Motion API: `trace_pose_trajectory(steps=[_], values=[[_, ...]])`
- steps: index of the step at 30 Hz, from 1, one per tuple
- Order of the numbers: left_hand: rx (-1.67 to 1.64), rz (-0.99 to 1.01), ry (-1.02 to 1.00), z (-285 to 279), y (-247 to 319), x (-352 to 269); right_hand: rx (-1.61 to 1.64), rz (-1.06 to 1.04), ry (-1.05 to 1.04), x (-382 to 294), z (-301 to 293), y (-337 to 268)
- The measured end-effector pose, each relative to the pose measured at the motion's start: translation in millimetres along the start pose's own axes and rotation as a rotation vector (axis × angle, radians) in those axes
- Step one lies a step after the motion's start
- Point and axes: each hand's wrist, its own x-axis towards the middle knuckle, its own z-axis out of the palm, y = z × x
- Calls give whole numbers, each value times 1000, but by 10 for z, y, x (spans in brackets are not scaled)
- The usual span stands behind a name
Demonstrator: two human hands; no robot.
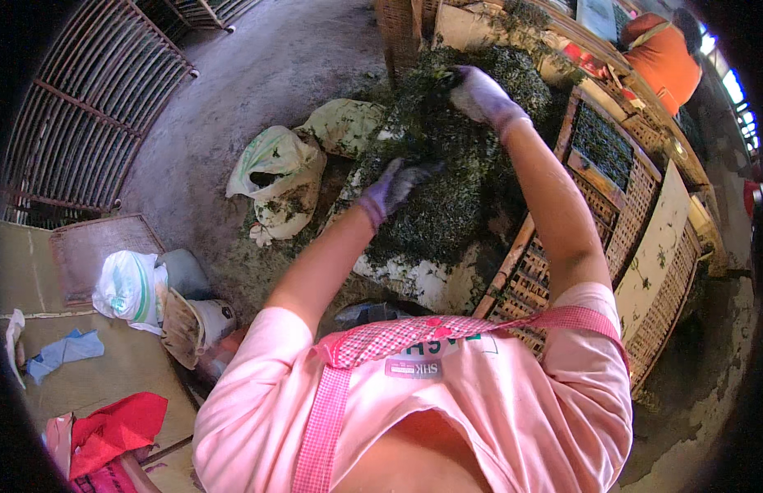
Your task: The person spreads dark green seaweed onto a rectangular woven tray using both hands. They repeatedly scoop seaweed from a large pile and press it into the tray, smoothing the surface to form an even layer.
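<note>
Both my hands wear thin, pale purple gloves. My left hand (397, 183) is at the left side of a large heap of dark green, shredded leafy material (440, 209), its fingers spread against the heap. At the heap's upper part is my right hand (480, 95), its fingers bent into the greens; whether it grips any is hidden. White sheeting (412, 277) shows under the heap's lower edge. To the right, a wooden frame (600, 148) filled with the same greens lies on a woven slatted rack (529, 283).
Two stained woven sacks (289, 179) stand left of the heap. Slatted racks (98, 105) are at the upper left, a white bag (125, 289) and a bucket (215, 317) at the lower left. A person in orange (662, 61) bends beyond the long wooden bench at the upper right.
</note>
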Motion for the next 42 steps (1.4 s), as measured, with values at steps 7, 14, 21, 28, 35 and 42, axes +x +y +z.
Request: trace_pose_trajectory(steps=[7, 14, 21, 28, 35, 42], values=[[-291, 20, 168, 211, 121, 203, -908, -439, 692, -595, 1517, 1347], [-559, -315, -133, 492, 1009, 385, -1170, -557, 729, -299, 1683, 1027], [229, -318, 290, 1293, 2405, 405, -1122, -510, 915, -21, 1683, 1172], [442, -10, -29, 1171, 2618, 625, -1088, -147, 779, -234, 1955, 2505], [783, 252, -163, 2254, 3773, 588, -959, 199, 287, -482, 1593, 2507], [875, 341, -357, 2646, 3205, 1211, -459, -210, 392, -2211, 584, 845]])
